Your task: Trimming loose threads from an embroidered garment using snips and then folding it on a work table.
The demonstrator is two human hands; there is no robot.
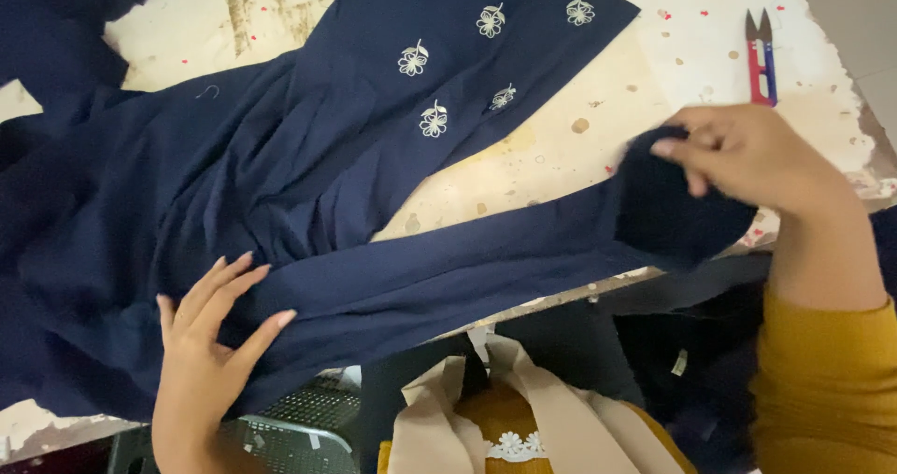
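Nearest me, my left hand (210, 343) lies open and flat on the large navy-blue cloth garment with white embroidered flowers (308, 170), spread across the frame's left and centre. My right hand (747, 156) pinches its end at right. It looks soft, light, floppy; I'd grip edges.

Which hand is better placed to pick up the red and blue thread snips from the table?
The right hand, most likely. It is near the snips at the table's far right corner, though it now pinches the navy fabric. The left hand lies flat on the fabric, far from the snips.
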